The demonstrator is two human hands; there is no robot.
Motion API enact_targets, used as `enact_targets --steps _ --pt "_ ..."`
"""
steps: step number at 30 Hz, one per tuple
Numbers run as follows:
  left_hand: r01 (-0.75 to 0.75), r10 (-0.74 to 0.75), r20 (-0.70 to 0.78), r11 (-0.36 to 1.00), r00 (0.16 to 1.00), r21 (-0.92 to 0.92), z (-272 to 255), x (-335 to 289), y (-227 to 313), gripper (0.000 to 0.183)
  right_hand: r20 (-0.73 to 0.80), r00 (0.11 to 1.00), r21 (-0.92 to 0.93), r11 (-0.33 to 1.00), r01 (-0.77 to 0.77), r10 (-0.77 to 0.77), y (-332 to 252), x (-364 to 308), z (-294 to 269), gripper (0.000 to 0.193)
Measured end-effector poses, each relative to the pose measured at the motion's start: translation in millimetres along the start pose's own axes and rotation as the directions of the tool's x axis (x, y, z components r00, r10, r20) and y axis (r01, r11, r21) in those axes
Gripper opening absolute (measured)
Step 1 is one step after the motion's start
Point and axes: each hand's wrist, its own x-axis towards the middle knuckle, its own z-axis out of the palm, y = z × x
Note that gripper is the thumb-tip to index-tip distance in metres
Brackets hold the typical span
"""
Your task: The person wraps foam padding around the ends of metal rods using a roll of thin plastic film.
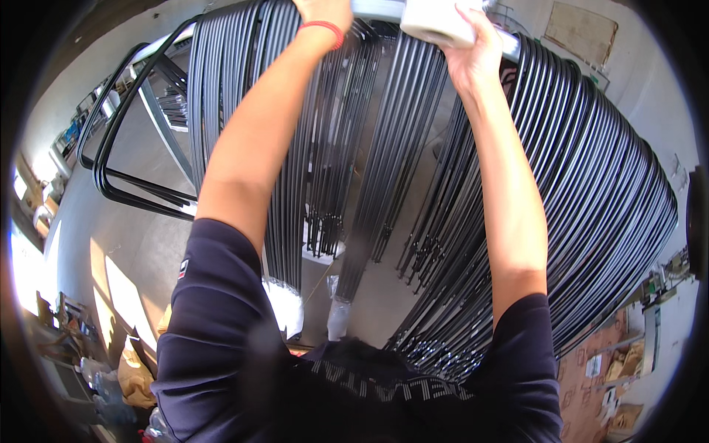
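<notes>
My right hand (476, 59) is raised at the top of the view, its fingers and palm closed around a white roll (443, 22) with a hollow core, which looks like wrapping film. My left hand (325, 11) reaches to the top edge beside the pale rack bar (378, 9); its fingers are cut off, so what they touch is hidden. A red cord circles that wrist. Between and below my arms, bundles of thin black bent rods (384, 140) hang from the bar. A dense row of black rods (591, 170) fans out at the right.
Black bent frames (111, 148) hang at the left end of the rack. Clear plastic (338, 317) and white wrapping (286, 306) cover the lower ends of some bundles. A brown paper bag (135, 376) stands at the lower left. Boxes (628, 362) lie at the lower right.
</notes>
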Motion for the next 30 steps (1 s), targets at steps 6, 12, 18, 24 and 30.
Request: enact_targets --steps 6,12,18,24,30 --pt "-0.178 0.107 -0.233 0.935 0.967 -0.308 -32.0 -50.2 -1.9 0.049 0.112 0.989 0.162 0.98 -0.113 0.095 11.2 5.9 7.5 0.04" --pt "-0.005 -0.002 -0.008 0.621 1.0 -0.784 -48.4 -151.2 39.2 0.07 0.186 0.981 0.171 0.981 -0.092 0.06 39.9 22.7 23.9 0.046" --pt "-0.099 0.068 -0.094 0.916 0.993 -0.389 -43.2 -148.8 8.5 0.071 0.207 0.972 0.172 0.973 -0.151 0.114 66.1 18.9 49.2 0.059" --pt "-0.089 0.043 -0.233 0.978 0.972 -0.188 -35.6 -138.2 28.6 0.067 0.104 0.972 0.054 0.975 -0.217 0.211 19.6 -25.3 32.3 0.072" --pt "-0.143 0.122 -0.091 0.951 0.988 -0.274 -40.1 -231.5 22.4 0.055 -0.137 0.844 0.29 0.836 -0.466 0.519 -73.6 -161.4 -8.4 0.086"
